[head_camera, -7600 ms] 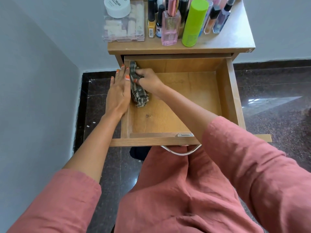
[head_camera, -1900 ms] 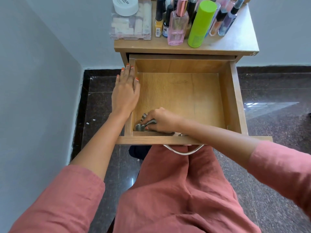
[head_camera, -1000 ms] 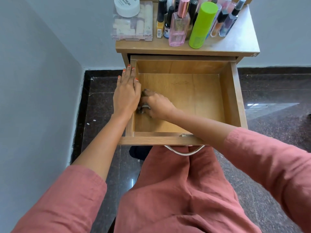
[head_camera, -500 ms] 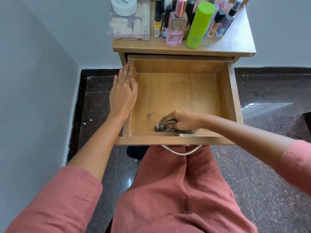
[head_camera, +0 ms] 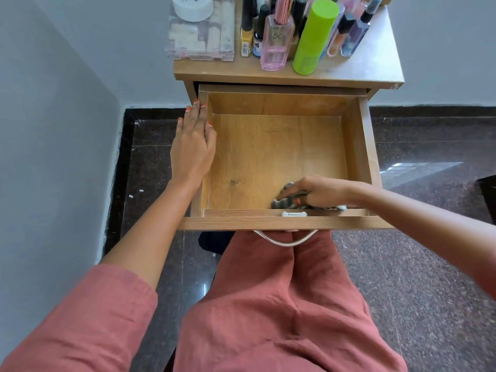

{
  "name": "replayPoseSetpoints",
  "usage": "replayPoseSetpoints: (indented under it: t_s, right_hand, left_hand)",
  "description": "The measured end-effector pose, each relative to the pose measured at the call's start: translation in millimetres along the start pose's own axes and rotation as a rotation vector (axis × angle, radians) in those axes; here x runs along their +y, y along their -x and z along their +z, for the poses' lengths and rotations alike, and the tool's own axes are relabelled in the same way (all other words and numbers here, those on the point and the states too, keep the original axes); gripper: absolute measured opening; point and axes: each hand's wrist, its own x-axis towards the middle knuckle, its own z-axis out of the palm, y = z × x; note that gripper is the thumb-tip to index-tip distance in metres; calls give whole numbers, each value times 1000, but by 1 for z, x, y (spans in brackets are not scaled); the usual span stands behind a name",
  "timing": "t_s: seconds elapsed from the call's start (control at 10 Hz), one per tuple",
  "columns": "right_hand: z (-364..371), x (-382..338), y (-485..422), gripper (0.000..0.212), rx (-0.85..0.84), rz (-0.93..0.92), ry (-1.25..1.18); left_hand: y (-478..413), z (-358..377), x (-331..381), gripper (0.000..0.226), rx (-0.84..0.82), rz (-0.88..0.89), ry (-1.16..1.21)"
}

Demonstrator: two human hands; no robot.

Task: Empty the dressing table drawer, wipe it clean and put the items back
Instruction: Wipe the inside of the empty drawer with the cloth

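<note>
The wooden drawer stands pulled out of the dressing table, its floor bare. My right hand is shut on a checked grey cloth, pressed onto the drawer floor near the front wall, right of the middle. Part of the cloth is hidden under the hand. My left hand lies flat with fingers together on the drawer's left wall. On the table top stand a green can, a pink perfume bottle, several nail polish bottles and a clear box with a white jar on it.
A grey wall runs along the left and behind the table. The floor is dark polished granite. A metal handle hangs from the drawer front above my lap in pink-red cloth. A dark object shows at the right edge.
My right hand has slid the cloth to the right along the drawer's front wall. My left hand has stayed on the left wall.
</note>
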Motion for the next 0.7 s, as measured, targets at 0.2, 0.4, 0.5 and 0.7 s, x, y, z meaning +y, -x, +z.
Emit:
replayPoseSetpoints:
  t_s: [0.2, 0.4, 0.5, 0.7]
  right_hand:
    - [13, -31, -25, 48, 27, -88, -17]
    - [-5, -2, 4, 51, -71, 66, 137]
    - [-20, 7, 15, 53, -139, 186, 274]
    - [-28, -8, 16, 35, -140, 223, 626]
  left_hand:
    - [-2, 2, -3, 46, -23, 33, -71]
    - [-2, 1, -3, 46, -35, 43, -76]
    - [-1, 1, -3, 46, -35, 49, -77]
    - [-1, 1, -3, 47, -33, 48, -81]
